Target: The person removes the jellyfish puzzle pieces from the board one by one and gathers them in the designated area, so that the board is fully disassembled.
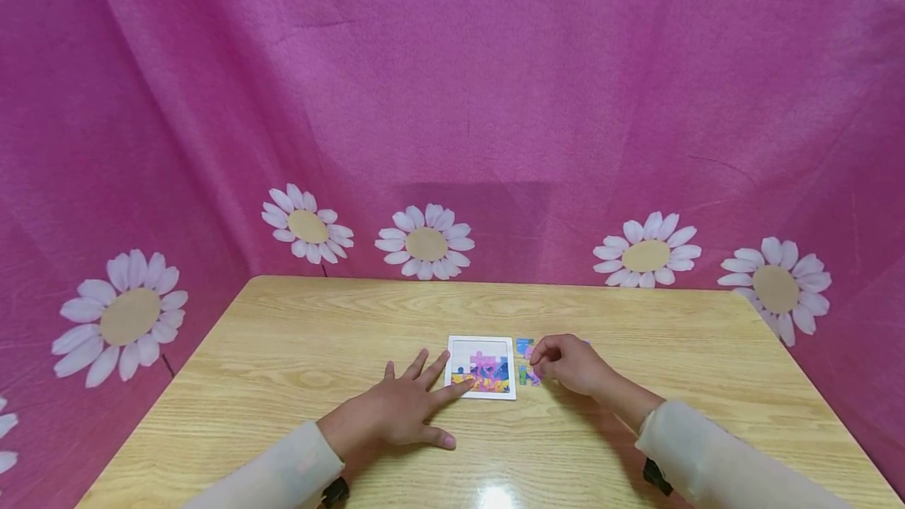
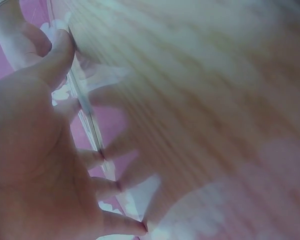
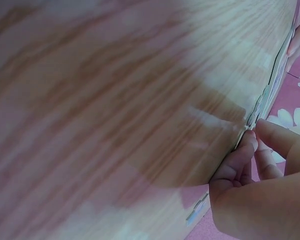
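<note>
Several fitted pcs (image 1: pixel 488 374) sit in the jigsaw tray (image 1: pixel 495 396), which lies flat btwn L hand (image 1: pixel 408 408) & R hand (image 1: pixel 576 366); lower part is filled in pink, yellow & blue, most of the upper part bare. Just right of it: loose pcs (image 1: pixel 524 346), incl. a green/purple one (image 1: pixel 523 375). R hand is over these, thumb & index narrowed, tips close together; can't tell if a pc is pinched there. L hand is spread wide, holding nothing, index over the tray's lower-left edge, prob. steadying it. Step in hand, I'd judge: picking a loose pc, puzzle approx. half done. Next move calls for a fine pinch on a thin edge, then turning the pc to match knobs & pressing it into the bare area, L fingers clear of the gap. Further out: wood-grain table (image 1: pixel 318 320), pink backdrop (image 1: pixel 495 100) w/ white daisies (image 1: pixel 426 243).
</note>
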Demonstrator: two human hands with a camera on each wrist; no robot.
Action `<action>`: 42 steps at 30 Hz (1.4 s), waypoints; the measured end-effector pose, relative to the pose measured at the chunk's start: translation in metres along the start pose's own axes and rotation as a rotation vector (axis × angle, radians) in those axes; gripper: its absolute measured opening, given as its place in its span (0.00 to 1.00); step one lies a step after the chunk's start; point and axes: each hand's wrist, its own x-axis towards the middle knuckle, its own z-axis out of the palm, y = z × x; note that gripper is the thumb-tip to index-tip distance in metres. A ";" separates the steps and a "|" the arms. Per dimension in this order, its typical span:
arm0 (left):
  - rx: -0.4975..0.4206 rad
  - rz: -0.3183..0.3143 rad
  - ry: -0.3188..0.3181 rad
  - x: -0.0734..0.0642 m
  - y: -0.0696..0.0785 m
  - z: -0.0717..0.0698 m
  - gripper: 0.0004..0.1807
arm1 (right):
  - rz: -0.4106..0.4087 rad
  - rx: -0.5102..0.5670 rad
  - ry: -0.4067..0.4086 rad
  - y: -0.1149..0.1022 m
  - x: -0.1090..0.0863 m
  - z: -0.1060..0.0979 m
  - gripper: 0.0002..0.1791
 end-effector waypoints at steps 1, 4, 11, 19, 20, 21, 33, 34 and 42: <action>0.002 -0.001 0.001 0.000 0.000 0.000 0.47 | -0.001 0.003 -0.002 0.000 0.000 0.000 0.05; 0.007 -0.001 0.003 0.001 0.000 0.000 0.47 | -0.008 0.012 -0.006 0.000 0.000 0.000 0.06; 0.000 0.004 0.004 0.001 -0.002 -0.001 0.46 | 0.002 0.062 -0.022 0.002 0.001 -0.001 0.04; -0.028 0.006 0.011 0.002 -0.002 -0.003 0.45 | -0.028 0.086 -0.041 -0.003 0.002 -0.004 0.04; -0.031 0.006 0.011 0.002 -0.002 -0.003 0.45 | -0.030 0.083 -0.041 -0.004 0.003 -0.004 0.04; -0.035 0.007 0.012 0.002 -0.003 -0.003 0.45 | -0.030 0.077 -0.041 -0.006 0.004 -0.004 0.04; -0.002 0.051 0.033 0.005 0.004 -0.005 0.45 | -0.072 -0.019 -0.024 -0.029 0.019 0.021 0.09; 0.005 0.055 0.034 0.006 0.004 -0.005 0.45 | -0.077 -0.037 -0.023 -0.031 0.020 0.024 0.10; 0.046 0.058 0.025 0.007 0.003 0.000 0.46 | -0.096 -0.111 0.025 -0.039 0.027 0.044 0.14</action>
